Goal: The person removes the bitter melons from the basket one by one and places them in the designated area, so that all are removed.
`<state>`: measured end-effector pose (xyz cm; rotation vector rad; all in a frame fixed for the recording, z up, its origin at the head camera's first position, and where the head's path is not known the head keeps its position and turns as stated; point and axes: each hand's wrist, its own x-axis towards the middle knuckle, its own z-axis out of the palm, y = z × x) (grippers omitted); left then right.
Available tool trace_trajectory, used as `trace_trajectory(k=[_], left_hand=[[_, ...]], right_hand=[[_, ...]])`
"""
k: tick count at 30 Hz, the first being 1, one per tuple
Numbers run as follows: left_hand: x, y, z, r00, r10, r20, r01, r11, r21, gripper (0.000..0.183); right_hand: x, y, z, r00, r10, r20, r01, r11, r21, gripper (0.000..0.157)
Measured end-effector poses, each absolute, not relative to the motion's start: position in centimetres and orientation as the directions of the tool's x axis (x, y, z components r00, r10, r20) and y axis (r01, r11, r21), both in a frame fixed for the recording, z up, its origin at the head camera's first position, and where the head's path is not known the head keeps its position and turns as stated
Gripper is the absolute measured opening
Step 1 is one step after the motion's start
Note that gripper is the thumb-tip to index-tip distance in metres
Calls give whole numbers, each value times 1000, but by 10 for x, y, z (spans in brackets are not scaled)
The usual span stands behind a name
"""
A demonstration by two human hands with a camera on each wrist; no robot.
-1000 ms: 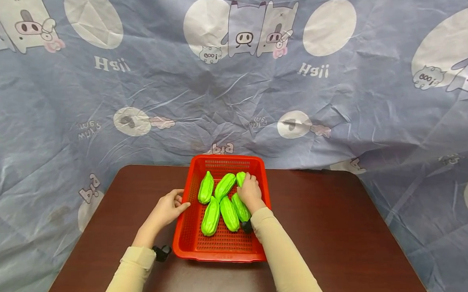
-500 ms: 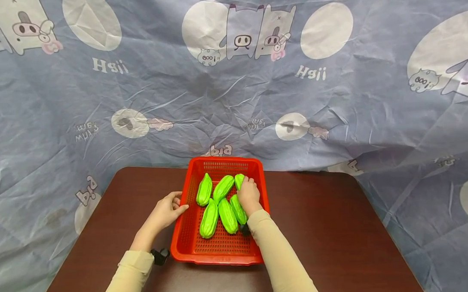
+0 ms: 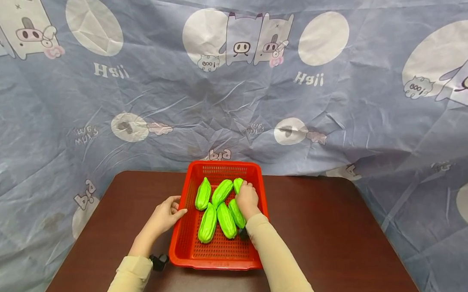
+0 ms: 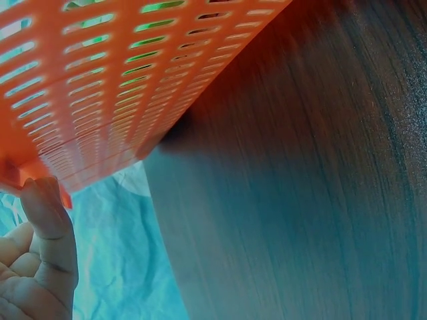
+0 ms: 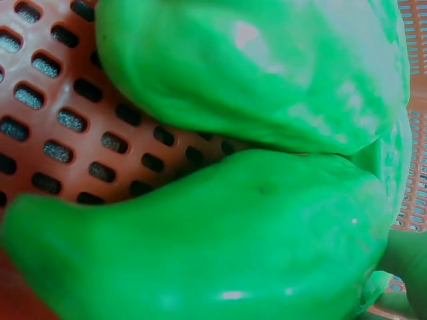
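A red perforated plastic basket (image 3: 216,264) holds several bright green, ribbed bitter melons (image 3: 207,223). My left hand (image 3: 164,215) grips the basket's left rim, thumb over the edge and the other fingers outside the wall. In the left wrist view, part of that hand (image 4: 47,247) meets the rim of the basket (image 4: 61,110). My right hand (image 3: 247,198) reaches inside at the right and holds the far-right bitter melon (image 3: 238,185), covering its near part. Two plump bitter melons (image 5: 233,247) fill the right wrist view, above the slotted basket floor (image 5: 70,100).
The basket stands on a dark reddish-brown table (image 3: 318,229). Behind it hangs a grey-blue cloth (image 3: 232,99) printed with cartoon pigs. Dark wrist devices (image 3: 159,262) sit at both cuffs; the right one lies low inside the basket.
The head view has tilted slightly, so the whole scene sits a little lower in it. Both hands keep their places on the basket and the far-right bitter melon.
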<state>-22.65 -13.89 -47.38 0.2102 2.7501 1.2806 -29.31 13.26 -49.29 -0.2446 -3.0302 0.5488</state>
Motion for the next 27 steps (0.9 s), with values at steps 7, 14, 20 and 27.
trace_trajectory(k=[7,14,20,27], left_hand=[[-225,-137,-476,-989,144,-31,68,626,777,52],[-222,-131,-471,-993,108,-46,35,647,762,48],[-220,-129,-468,-994,101,-42,37,670,741,47],[-220,-128,-465,-994,102,-42,38,677,735,47]], right_hand=[[-308,137,-516,-978,189,88,141,911,-389,62],[-297,134,-498,-973,201,116,127,879,-459,54],[-289,134,-488,-970,195,147,104,874,-474,56],[-288,136,-483,-970,194,148,89,846,-525,59]])
